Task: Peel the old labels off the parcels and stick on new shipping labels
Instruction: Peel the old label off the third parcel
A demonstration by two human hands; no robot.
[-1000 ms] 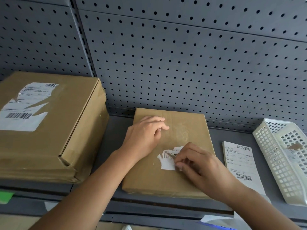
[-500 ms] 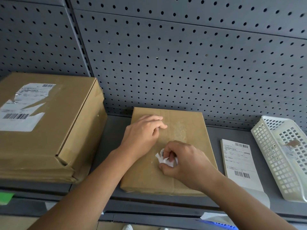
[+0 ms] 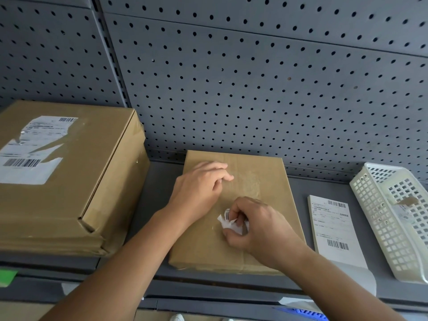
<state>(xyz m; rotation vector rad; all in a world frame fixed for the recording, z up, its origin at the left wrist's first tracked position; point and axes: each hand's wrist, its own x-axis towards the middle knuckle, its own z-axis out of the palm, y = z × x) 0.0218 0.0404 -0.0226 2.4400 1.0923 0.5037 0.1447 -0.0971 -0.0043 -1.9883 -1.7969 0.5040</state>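
My left hand (image 3: 199, 191) rests with relaxed fingers on the small parcel (image 3: 261, 179), which lies flat on the grey shelf (image 3: 159, 181). My right hand (image 3: 261, 230) pinches the crumpled old label (image 3: 228, 223) over the parcel's near half. A new shipping label (image 3: 333, 228) lies on the shelf between this parcel and a white basket (image 3: 389, 228).

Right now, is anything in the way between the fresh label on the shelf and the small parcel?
Nothing lies on the bare shelf strip between the new label and the small parcel. On the parcel's top, though, the left hand rests and the right hand pinches the crumpled old label.
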